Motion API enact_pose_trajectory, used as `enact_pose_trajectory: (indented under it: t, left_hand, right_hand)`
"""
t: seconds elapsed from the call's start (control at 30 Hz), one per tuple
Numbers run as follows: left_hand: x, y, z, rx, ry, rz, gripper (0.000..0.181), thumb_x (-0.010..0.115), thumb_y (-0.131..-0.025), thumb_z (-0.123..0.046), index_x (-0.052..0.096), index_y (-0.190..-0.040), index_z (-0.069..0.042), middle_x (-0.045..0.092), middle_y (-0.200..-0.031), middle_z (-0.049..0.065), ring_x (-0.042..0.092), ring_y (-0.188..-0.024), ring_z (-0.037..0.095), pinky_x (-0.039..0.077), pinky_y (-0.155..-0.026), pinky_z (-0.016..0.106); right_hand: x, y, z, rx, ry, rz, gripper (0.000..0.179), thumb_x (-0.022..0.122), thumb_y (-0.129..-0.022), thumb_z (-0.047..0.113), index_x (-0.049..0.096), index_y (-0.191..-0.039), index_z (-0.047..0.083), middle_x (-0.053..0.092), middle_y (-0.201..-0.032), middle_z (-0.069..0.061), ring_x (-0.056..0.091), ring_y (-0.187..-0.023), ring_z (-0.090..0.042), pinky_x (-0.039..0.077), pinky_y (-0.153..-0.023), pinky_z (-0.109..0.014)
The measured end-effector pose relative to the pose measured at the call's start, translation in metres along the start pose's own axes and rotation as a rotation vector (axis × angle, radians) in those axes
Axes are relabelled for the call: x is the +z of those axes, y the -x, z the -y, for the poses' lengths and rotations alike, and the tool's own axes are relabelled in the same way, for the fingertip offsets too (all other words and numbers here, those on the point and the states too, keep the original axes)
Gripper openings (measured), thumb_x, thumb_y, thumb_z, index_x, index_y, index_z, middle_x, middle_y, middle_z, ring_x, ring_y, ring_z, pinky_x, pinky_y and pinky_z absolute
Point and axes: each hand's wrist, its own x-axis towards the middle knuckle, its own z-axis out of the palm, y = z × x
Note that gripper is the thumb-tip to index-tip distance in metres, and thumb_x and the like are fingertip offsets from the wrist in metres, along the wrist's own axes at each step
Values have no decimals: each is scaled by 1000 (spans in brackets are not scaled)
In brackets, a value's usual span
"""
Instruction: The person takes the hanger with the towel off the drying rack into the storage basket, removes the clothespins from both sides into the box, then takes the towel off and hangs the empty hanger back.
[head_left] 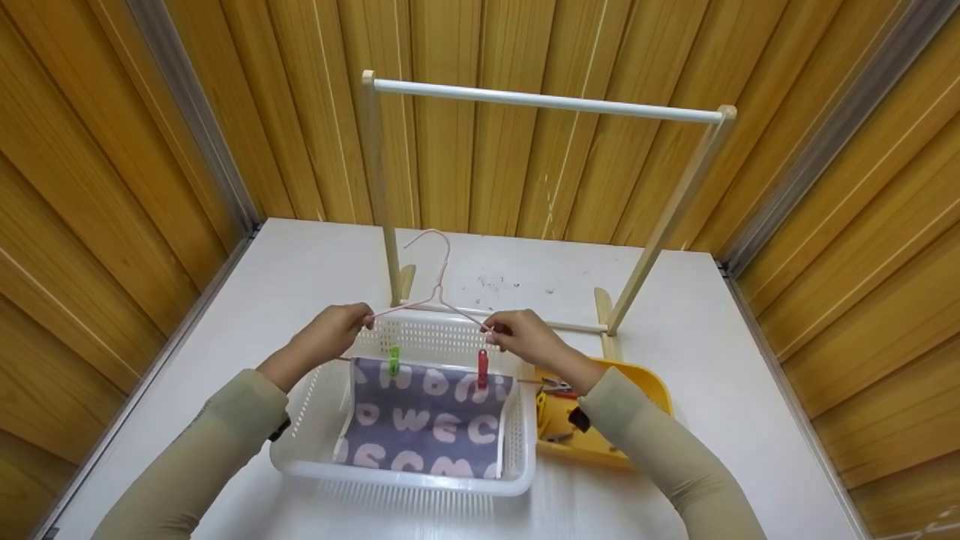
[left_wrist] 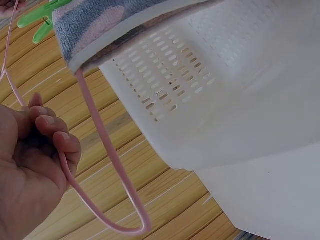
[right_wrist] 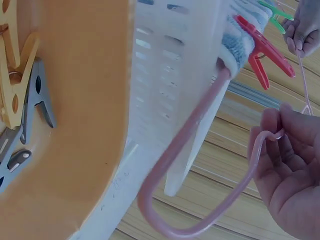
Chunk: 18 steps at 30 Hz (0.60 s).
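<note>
A pink wire hanger (head_left: 440,270) is held up over a white basket (head_left: 405,484), its hook toward the rack. My left hand (head_left: 330,332) grips the hanger's left shoulder, fingers curled round the wire. On the other shoulder, my right hand (head_left: 529,339) pinches the wire between thumb and fingers. A purple-grey towel (head_left: 420,420) with pale pink letters hangs folded over the hanger's lower bar and down inside the basket. Two clothespins clip it there: a green clothespin (head_left: 394,360) on the left and a red clothespin (head_left: 483,369) on the right.
Right of the basket sits a yellow tray (head_left: 660,386) with several clothespins, including a yellow clothespin (right_wrist: 15,75) and a grey clothespin (right_wrist: 37,95). Behind stands a wooden rack with a white top bar (head_left: 547,99). All rest on a white table (head_left: 300,262) between wood-panelled walls.
</note>
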Motion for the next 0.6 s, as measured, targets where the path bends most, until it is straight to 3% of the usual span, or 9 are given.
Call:
enact_pose_trajectory:
  t: [0.17, 0.47, 0.6]
  left_hand:
    - [3, -4, 4, 0, 10, 5, 21, 51, -105, -9, 66, -99, 5, 74, -99, 25, 71, -101, 44, 56, -90, 57]
    - [2, -6, 4, -63, 46, 35, 24, 49, -106, -7, 67, -112, 8, 73, -101, 24, 66, -86, 31, 55, -81, 52]
    - [-1, -6, 3, -105, 45, 41, 28, 50, -105, -9, 64, -124, 7, 73, -108, 27, 66, -89, 31, 55, -86, 54]
  right_hand:
    - [4, -2, -1, -9, 12, 10, 18, 62, -99, 4, 71, -109, -8, 75, -91, -26, 72, -70, -38, 49, -55, -15]
    - [9, -6, -1, 34, 0, -17, 15, 61, -99, 1, 71, -104, -9, 75, -91, -27, 73, -70, -38, 49, -53, -16]
    - [10, -8, -2, 39, -2, -24, 15, 61, -100, 2, 72, -103, -8, 75, -94, -26, 73, -69, -36, 51, -54, -17]
